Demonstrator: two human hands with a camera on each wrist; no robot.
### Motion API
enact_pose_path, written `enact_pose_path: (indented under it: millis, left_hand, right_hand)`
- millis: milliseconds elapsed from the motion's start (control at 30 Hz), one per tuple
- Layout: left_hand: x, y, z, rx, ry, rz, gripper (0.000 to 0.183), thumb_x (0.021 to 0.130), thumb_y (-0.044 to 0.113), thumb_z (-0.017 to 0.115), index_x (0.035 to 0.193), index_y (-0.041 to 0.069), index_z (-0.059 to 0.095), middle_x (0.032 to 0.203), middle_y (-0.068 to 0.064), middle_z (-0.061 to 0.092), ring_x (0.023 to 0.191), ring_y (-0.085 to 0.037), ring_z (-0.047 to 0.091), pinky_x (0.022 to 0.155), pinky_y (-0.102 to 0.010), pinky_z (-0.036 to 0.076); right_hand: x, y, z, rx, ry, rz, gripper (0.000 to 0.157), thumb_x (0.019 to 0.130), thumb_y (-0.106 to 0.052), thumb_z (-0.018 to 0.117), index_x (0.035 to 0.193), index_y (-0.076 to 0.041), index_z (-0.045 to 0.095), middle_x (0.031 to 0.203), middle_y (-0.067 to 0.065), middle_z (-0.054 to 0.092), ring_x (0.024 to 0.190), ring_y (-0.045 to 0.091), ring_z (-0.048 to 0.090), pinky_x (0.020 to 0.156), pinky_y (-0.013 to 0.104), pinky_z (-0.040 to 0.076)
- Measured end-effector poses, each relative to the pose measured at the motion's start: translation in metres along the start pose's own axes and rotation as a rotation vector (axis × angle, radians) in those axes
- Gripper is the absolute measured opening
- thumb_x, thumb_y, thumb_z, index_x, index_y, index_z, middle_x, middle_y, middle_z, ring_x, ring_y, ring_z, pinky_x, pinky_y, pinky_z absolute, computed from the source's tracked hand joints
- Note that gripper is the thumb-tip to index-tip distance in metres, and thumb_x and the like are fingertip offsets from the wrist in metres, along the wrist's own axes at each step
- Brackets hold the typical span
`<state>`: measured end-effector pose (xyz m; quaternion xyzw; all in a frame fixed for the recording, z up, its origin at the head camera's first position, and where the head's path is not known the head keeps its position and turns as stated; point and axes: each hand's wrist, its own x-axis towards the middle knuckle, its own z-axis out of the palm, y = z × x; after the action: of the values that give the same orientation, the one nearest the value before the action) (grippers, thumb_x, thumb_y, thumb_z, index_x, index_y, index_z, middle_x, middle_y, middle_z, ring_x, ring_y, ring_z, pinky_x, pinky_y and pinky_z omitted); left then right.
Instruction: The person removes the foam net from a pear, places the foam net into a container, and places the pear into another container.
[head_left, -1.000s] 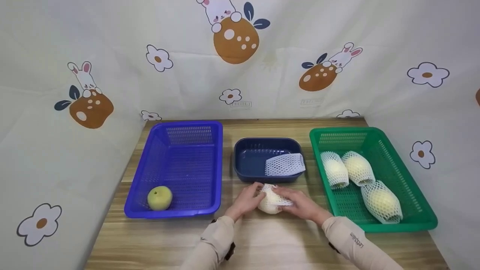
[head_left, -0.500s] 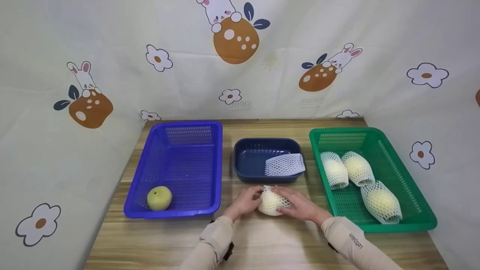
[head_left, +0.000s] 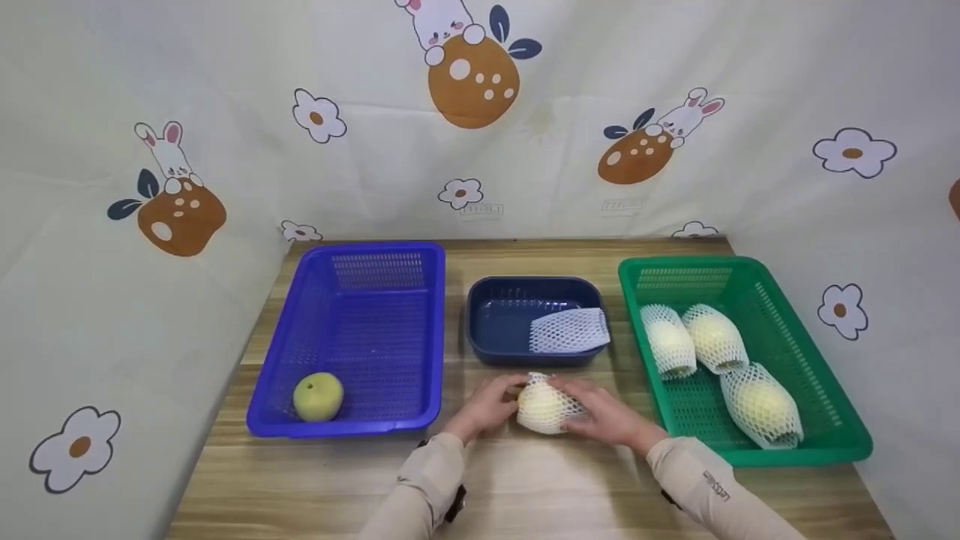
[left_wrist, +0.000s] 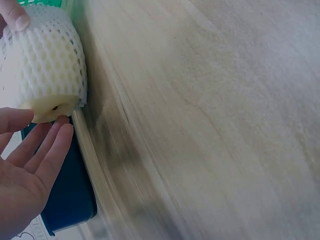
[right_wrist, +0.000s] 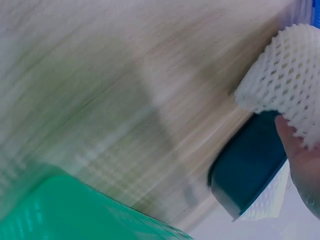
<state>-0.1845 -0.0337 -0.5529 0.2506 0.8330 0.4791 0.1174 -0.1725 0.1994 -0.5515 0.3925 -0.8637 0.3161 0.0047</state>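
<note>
A pale yellow pear point(left_wrist: 46, 106) lies on its side on the table, mostly inside a white foam net point(head_left: 546, 411). One end, with a small dark pit, shows bare in the left wrist view. My left hand point(head_left: 487, 407) holds that bare end between thumb and fingertips. From the other side my right hand point(head_left: 606, 412) grips the foam net around the pear. In the right wrist view the net's other end point(right_wrist: 295, 75) stands loose and open beside the thumb; some right fingers are hidden.
At left, a blue basket point(head_left: 255, 405) holds one bare pear point(head_left: 318, 397). Behind my hands, a navy tray point(head_left: 499, 358) contains a flat foam net point(head_left: 570, 331). At right, a green basket point(head_left: 832, 375) holds several net-wrapped pears point(head_left: 761, 405).
The foam net has spread further over the pear, covering nearly all of it in the head view. Both hands have shifted slightly toward the person. The baskets and tray stay put.
</note>
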Motion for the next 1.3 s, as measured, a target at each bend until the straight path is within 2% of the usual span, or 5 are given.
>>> enact_pose_path:
  millis: [267,400,600,833,1300]
  left_hand:
    - [-0.002,0.002,-0.002,0.138,-0.064,-0.002,0.049,0.076,0.011,0.066,0.121,0.001,0.050,0.112,-0.014,0.055,0.100,-0.027,0.052,0.087,-0.035,0.039]
    - [-0.001,0.005,0.002,0.241,-0.083,-0.015,0.058,0.074,0.020,0.068,0.125,0.004,0.046,0.117,-0.013,0.050,0.106,-0.027,0.046,0.090,-0.036,0.035]
    - [0.003,0.005,0.010,0.230,-0.104,-0.030,0.069,0.068,0.016,0.071,0.129,0.006,0.039,0.117,-0.013,0.048,0.103,-0.024,0.047,0.087,-0.034,0.037]
    - [0.006,0.004,0.017,0.231,-0.093,-0.047,0.078,0.066,0.013,0.072,0.132,0.006,0.033,0.123,-0.019,0.042,0.109,-0.028,0.043,0.090,-0.036,0.035]
    - [0.008,0.001,0.017,0.241,-0.056,-0.017,0.071,0.062,0.018,0.075,0.124,0.013,0.041,0.113,-0.012,0.047,0.096,-0.023,0.049,0.080,-0.032,0.041]
  right_hand:
    - [0.001,0.001,-0.001,-0.049,0.073,-0.067,0.040,0.076,-0.017,0.069,0.112,-0.003,0.059,0.111,0.008,0.059,0.099,0.023,0.056,0.082,0.035,0.043]
    - [-0.001,0.000,0.003,-0.057,0.038,-0.018,0.050,0.076,-0.020,0.069,0.120,-0.004,0.053,0.117,0.010,0.054,0.105,0.026,0.051,0.086,0.040,0.040]
    - [-0.004,-0.003,0.012,-0.096,-0.025,0.061,0.070,0.074,-0.020,0.071,0.133,-0.007,0.036,0.131,0.015,0.038,0.116,0.031,0.039,0.091,0.046,0.034]
    - [-0.002,-0.001,0.010,-0.086,0.048,0.012,0.058,0.076,-0.013,0.068,0.129,-0.004,0.044,0.124,0.013,0.048,0.109,0.027,0.048,0.088,0.040,0.038]
    - [-0.001,0.000,0.005,-0.073,0.022,-0.011,0.049,0.080,-0.003,0.061,0.127,-0.004,0.046,0.124,0.011,0.049,0.109,0.026,0.048,0.089,0.039,0.038]
